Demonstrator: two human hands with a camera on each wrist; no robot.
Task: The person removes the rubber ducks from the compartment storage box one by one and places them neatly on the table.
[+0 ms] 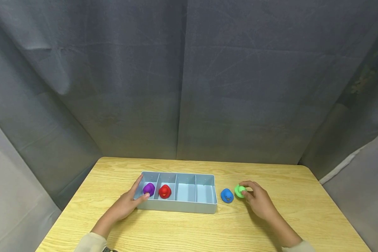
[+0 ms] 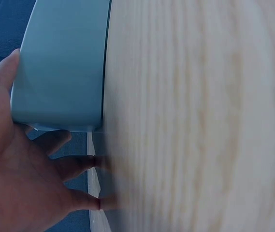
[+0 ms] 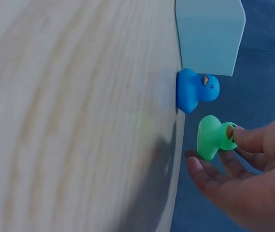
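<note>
A light blue divided tray (image 1: 186, 189) with compartments in a row lies on the table. My left hand (image 1: 126, 203) holds its left end, thumb over the front rim and fingers along the end wall. The left wrist view shows the hand (image 2: 26, 164) below the tray's end (image 2: 62, 72), lower fingers reaching the tabletop. A purple rubber duck (image 1: 149, 189) sits in the leftmost compartment, a red rubber duck (image 1: 165, 191) in the second. My right hand (image 1: 259, 201) pinches a green rubber duck (image 3: 209, 137), which hangs slightly above the table. Beside it stands a blue rubber duck (image 3: 190, 91).
The two right-hand compartments show bare floors. The blue duck stands just off the tray's right end. Under everything is a wooden table (image 1: 176, 231), and grey curtains (image 1: 182, 105) hang behind it and at both sides.
</note>
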